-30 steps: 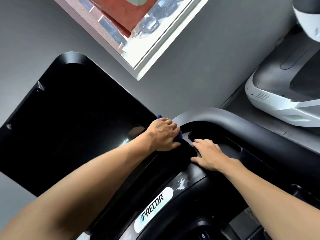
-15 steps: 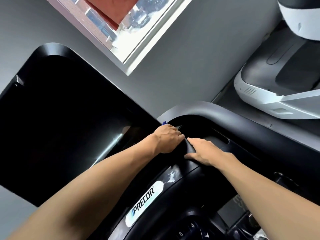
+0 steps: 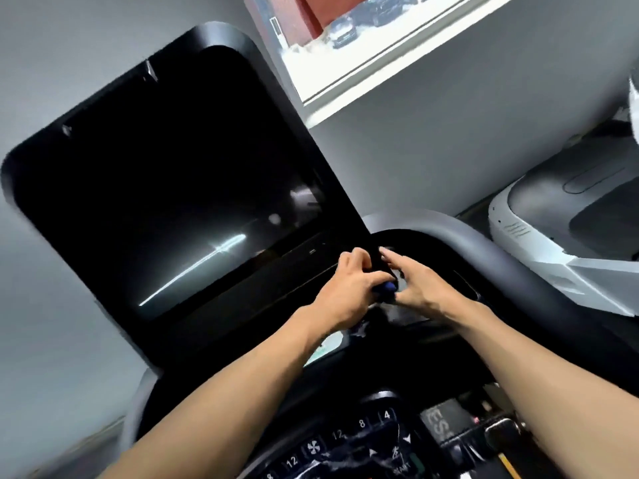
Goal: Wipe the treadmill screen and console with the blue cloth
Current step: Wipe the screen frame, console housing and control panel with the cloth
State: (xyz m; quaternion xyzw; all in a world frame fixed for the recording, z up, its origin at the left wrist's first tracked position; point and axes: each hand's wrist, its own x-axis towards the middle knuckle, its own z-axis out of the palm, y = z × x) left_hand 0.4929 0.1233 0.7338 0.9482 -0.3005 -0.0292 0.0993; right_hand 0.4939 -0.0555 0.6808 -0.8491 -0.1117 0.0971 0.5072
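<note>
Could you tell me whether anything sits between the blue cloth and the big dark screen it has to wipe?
Nothing visible does. The left hand grips the bunched blue cloth just below the large glossy black treadmill screen, whose face is bare.

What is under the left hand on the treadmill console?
The left hand holds the blue cloth against the black console; only a small blue part shows. The rest of the cloth is covered.
</note>
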